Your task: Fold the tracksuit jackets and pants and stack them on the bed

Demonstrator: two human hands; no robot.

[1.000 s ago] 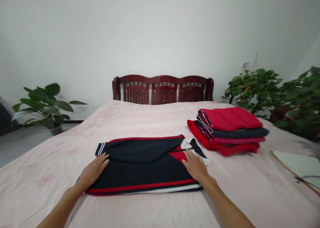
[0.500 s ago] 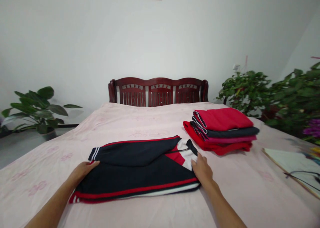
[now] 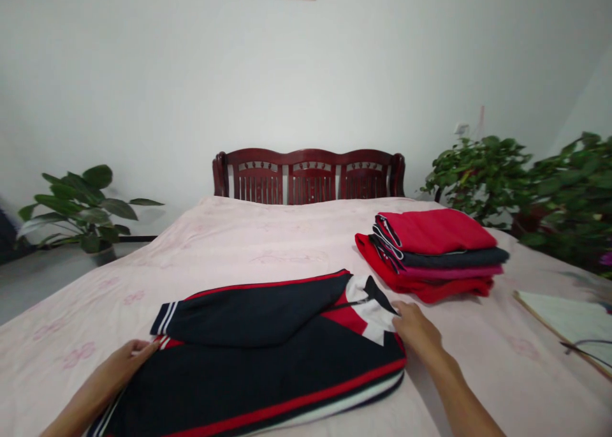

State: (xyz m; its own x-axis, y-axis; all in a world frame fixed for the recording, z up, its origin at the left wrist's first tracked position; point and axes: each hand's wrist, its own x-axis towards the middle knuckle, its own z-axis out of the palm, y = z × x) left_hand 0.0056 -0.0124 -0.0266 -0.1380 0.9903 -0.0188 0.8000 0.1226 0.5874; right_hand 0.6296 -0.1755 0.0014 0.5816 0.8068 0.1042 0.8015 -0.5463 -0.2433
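Note:
A navy jacket (image 3: 268,367) with red stripes and a red-and-white zip collar lies folded lengthwise on the bed, collar to the right. One long sleeve rests along its upper side, with a white-striped cuff at the left. My left hand (image 3: 125,363) pinches the jacket's hem edge just below that cuff. At the other end, my right hand (image 3: 417,330) is closed on the collar, its fingertips partly hidden. Behind my right hand stands a stack of folded clothes (image 3: 433,229) in red, dark grey and magenta.
Pale pink floral bedding (image 3: 282,233) covers the bed up to a carved dark wood headboard (image 3: 310,177). On the right lie a light-coloured board (image 3: 559,316) and a dark thin-framed object (image 3: 583,346). Leafy plants (image 3: 478,175) flank the right side, and a potted plant (image 3: 90,214) stands left.
The jacket has come nearer to me, and its lower edge now runs out of view. Both hands moved with it, spreading slightly apart. The camera view has shifted a little left.

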